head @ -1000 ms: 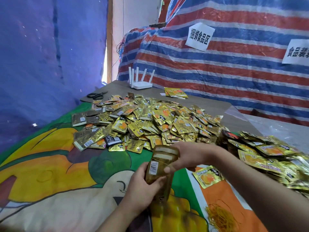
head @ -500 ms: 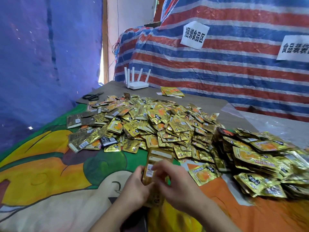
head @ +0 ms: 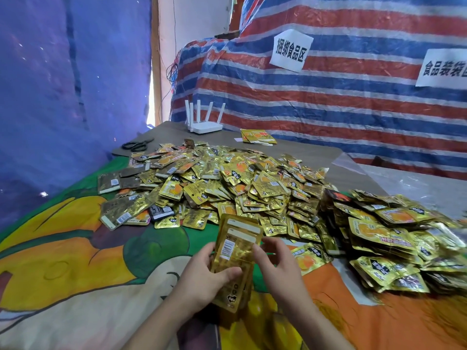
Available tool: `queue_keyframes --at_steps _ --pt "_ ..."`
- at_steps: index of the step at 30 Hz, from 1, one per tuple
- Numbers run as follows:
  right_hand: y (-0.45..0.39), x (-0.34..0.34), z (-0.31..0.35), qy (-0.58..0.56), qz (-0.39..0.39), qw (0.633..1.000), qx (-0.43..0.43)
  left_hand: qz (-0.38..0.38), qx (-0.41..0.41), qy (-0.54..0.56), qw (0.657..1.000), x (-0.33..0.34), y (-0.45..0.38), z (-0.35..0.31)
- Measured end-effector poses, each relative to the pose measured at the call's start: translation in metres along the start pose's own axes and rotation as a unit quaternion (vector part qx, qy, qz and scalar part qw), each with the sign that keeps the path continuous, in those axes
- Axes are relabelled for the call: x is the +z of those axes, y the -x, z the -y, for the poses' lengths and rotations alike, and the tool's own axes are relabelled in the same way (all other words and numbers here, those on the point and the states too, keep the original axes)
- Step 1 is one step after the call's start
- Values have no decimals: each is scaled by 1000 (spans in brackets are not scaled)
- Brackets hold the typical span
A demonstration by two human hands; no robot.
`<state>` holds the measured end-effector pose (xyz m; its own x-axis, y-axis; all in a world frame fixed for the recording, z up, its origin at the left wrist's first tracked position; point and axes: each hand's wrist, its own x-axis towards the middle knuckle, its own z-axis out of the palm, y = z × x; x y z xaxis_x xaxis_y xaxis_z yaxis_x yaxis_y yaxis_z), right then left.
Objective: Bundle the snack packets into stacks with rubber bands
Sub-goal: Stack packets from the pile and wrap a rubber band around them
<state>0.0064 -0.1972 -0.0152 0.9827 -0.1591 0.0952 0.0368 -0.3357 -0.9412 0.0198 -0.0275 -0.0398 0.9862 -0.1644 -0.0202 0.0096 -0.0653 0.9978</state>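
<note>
Both hands hold one upright stack of gold foil snack packets (head: 233, 251) just above the counter's colourful cartoon-printed cloth (head: 75, 261). The left hand (head: 202, 281) grips the stack's lower half, thumb curled across its front face. The right hand (head: 275, 263) pinches the stack's right edge with its fingertips, the fingers bent. The packets in the stack sit slightly offset, their white label strips showing at the top.

Behind the stack spreads a big loose heap of gold foil snack packets (head: 227, 188), and to the right lies a second pile of larger gold packets (head: 394, 238). One single packet with an orange picture (head: 309, 257) lies flat just beside the right hand.

Farther back on the bare brown counter (head: 308, 152) stand a white router with antennas (head: 204, 121), black-handled scissors (head: 137, 145) and a few flat yellow packets (head: 257, 136). A striped red, white and blue tarpaulin (head: 353, 109) with white paper signs (head: 290, 50) hangs behind.
</note>
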Motion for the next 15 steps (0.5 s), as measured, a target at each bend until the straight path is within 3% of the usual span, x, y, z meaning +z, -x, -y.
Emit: queue_keyframes --at_steps 4,9,15 --pt "-3 7 13 -144 66 984 87 2 33 -31 999 13 -3 -10" --pt "0 13 8 -243 19 964 107 -48 70 -21 996 35 -8 -15" --pt "11 6 0 -106 40 988 105 -106 85 9 991 45 -13 -12"
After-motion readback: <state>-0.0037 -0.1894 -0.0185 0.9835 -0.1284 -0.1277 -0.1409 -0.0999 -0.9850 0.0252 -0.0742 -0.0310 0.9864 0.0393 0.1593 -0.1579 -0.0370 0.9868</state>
